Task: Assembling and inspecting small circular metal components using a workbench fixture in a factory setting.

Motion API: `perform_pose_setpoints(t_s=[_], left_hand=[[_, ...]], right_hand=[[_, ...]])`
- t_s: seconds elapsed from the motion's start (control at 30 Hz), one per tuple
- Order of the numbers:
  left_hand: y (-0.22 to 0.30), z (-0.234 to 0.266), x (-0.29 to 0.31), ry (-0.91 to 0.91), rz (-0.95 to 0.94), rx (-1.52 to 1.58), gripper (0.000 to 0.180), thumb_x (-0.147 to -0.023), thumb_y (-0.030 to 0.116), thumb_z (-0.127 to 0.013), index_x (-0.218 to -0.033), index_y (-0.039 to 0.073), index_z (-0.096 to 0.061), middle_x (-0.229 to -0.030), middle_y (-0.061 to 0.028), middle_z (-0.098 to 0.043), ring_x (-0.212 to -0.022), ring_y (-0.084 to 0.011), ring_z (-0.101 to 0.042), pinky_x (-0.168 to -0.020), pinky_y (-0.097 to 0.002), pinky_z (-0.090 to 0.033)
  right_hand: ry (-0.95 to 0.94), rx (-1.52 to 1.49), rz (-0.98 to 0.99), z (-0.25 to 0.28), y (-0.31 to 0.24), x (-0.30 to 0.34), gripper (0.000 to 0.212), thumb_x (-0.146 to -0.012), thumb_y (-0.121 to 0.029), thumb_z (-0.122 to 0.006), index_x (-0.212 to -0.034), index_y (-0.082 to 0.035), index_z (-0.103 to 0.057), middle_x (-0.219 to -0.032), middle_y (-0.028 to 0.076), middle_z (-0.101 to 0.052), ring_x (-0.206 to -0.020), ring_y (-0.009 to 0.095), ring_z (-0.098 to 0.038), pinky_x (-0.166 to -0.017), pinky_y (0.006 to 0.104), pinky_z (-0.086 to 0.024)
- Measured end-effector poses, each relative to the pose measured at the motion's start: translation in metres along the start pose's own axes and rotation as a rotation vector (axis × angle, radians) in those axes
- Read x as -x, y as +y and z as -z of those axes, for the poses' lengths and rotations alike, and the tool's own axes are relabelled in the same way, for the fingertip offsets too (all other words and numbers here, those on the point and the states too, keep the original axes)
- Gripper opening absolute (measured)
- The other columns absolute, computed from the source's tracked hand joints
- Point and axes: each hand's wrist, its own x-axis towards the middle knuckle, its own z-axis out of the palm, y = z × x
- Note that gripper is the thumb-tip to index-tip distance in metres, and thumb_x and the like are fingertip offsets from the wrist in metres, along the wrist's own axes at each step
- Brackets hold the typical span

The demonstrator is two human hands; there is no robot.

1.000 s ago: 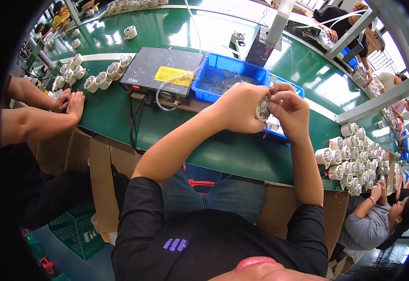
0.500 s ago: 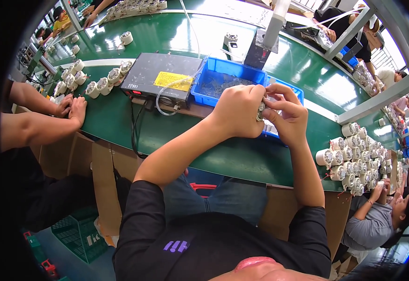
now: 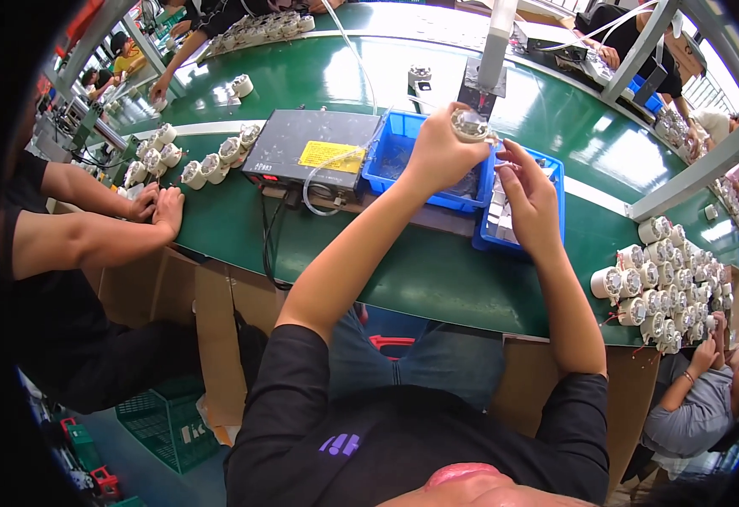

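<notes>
My left hand [image 3: 444, 156] is closed round a small round white motor-like part [image 3: 469, 127], its metallic face turned up. It is raised above the blue bins, just in front of the upright machine head [image 3: 479, 84]. Close beside it, my right hand [image 3: 532, 198] has thumb and fingers pinched near the part's edge; whatever is between the fingertips is too small to make out. Below my left hand is a blue bin [image 3: 375, 173] with small thin pieces in it. Under my right hand stands a second blue bin [image 3: 558, 221] holding white blocks.
A dark control box [image 3: 310, 139] with a yellow label and a clear tube stands left of the bins on the green table [image 3: 437, 291]. Many round white parts [image 3: 661, 275] are massed at the right. A co-worker's hands [image 3: 158, 207] rest at the left, near more parts [image 3: 209, 169].
My left hand has turned and lifted slightly, bringing the part's round face into view. My right hand has drawn a little apart from it and lower. The whole view has shifted slightly.
</notes>
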Motion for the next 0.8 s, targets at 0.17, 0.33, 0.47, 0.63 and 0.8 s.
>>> perform_pose_setpoints(t_s=[0.17,0.33,0.47,0.63,0.8], left_hand=[[0.002,-0.005,-0.009,0.009,-0.048,0.044,0.052,-0.077,0.013,-0.084,-0.121,-0.007,-0.067,-0.102,-0.0191,-0.077,-0.089,-0.0255,-0.075,-0.080,-0.0318,-0.061],[0.003,-0.007,-0.013,0.013,-0.084,0.073,0.053,-0.076,0.011,-0.084,-0.123,-0.008,-0.066,-0.103,-0.0197,-0.077,-0.089,-0.0257,-0.075,-0.081,-0.0322,-0.061],[0.005,-0.003,-0.013,0.016,-0.102,0.093,0.052,-0.076,0.010,-0.083,-0.122,-0.007,-0.066,-0.103,-0.0196,-0.077,-0.089,-0.0258,-0.075,-0.081,-0.0326,-0.061],[0.006,-0.003,-0.008,0.025,-0.154,0.066,0.050,-0.075,0.009,-0.083,-0.120,-0.005,-0.066,-0.102,-0.0183,-0.076,-0.088,-0.0260,-0.074,-0.080,-0.0333,-0.061],[0.011,-0.020,0.023,-0.090,-0.171,0.000,0.047,-0.074,0.005,-0.080,-0.118,0.000,-0.065,-0.100,-0.0150,-0.074,-0.086,-0.0263,-0.072,-0.078,-0.0342,-0.060]], right_hand=[[-0.010,0.031,0.136,-0.005,0.001,0.001,0.058,-0.099,-0.009,-0.064,-0.156,0.001,-0.056,-0.141,0.021,-0.068,-0.120,0.032,-0.068,-0.106,0.0420,-0.055],[-0.025,0.017,0.216,-0.006,0.001,0.002,0.062,-0.097,-0.007,-0.064,-0.158,0.002,-0.054,-0.144,0.023,-0.067,-0.122,0.033,-0.068,-0.107,0.0424,-0.055],[-0.045,0.026,0.279,-0.006,-0.001,0.002,0.058,-0.098,-0.005,-0.063,-0.155,0.002,-0.056,-0.142,0.023,-0.068,-0.121,0.032,-0.068,-0.107,0.0423,-0.055],[0.022,-0.138,0.216,-0.004,0.005,0.002,0.046,-0.100,-0.004,-0.061,-0.146,0.001,-0.061,-0.132,0.021,-0.070,-0.113,0.028,-0.068,-0.101,0.0392,-0.056],[0.258,-0.460,-0.059,0.013,0.008,-0.006,0.023,-0.105,-0.008,-0.062,-0.125,0.000,-0.069,-0.108,0.012,-0.072,-0.086,0.016,-0.063,-0.082,0.0286,-0.055]])
